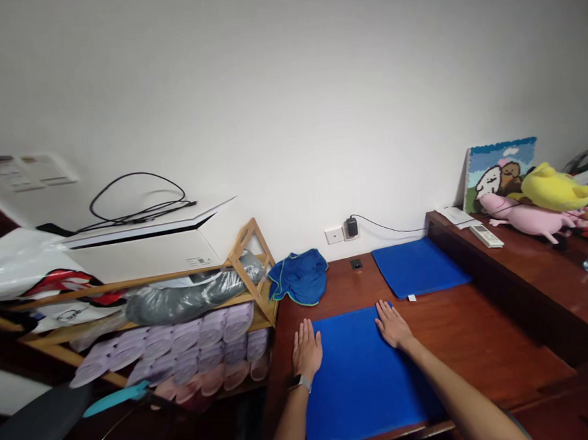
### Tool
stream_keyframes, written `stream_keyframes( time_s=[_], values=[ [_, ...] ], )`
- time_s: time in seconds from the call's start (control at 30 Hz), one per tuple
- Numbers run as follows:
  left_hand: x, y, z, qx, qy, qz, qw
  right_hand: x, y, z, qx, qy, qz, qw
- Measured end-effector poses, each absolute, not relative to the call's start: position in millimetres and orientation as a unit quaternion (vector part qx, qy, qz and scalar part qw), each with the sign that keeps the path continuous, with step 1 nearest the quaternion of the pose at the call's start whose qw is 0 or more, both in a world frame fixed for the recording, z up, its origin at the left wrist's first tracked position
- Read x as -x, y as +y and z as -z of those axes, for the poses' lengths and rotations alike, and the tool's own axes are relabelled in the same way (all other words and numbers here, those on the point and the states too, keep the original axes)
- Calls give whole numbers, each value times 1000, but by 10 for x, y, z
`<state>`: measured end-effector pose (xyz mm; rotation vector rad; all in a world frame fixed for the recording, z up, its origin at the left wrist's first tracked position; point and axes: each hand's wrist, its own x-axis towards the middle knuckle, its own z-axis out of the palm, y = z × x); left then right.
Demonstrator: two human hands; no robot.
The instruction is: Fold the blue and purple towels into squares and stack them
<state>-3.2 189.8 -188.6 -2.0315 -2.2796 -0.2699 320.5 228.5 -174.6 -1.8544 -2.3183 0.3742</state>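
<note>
A flat blue fabric mat lies on the brown wooden desk, a white tag at its near left edge. My left hand rests flat with fingers stretched out, at the mat's far left edge and partly over the wood. On the mat's far right corner my right hand is laid flat, fingers extended. Neither hand grips anything. Behind and to the right lies a second blue mat with a small white tag. A crumpled blue cloth with a yellow-green edge sits at the desk's far left corner.
At left stands a wooden rack with several slippers and a white box on top. A black charger is plugged into the wall. On the raised ledge are a remote, a pink plush toy and a yellow plush.
</note>
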Motion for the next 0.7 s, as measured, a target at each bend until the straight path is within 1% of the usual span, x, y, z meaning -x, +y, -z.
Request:
stream_keyframes(
  time_s=[0.1, 0.2, 0.27, 0.33, 0.43, 0.57, 0.7],
  values=[
    [-301, 1849, 1782, 681, -722, 112, 49, -3059, 2205, 1660, 614, -776, -105, 98],
    [-861, 1789, 1740, 767, -622, 153, 45, -2857, 2041, 1725, 589, -793, -80, 135],
    [-1186, 1767, 1771, 805, -572, 156, 21, -2794, 1947, 1820, 584, -797, -79, 128],
    [-1334, 1766, 1828, 809, -570, 144, -1, -2834, 1905, 1904, 597, -791, -82, 110],
    [-1140, 1792, 1897, 768, -630, 118, -3, -3046, 1932, 1953, 613, -778, -85, 104],
    [-431, 1797, 1898, 697, -711, 89, 23, -3319, 1999, 1918, 627, -767, -85, 107],
    [122, 1670, 1821, 665, -744, 61, 32, -3378, 2002, 1861, 634, -761, -98, 92]
  ],
)
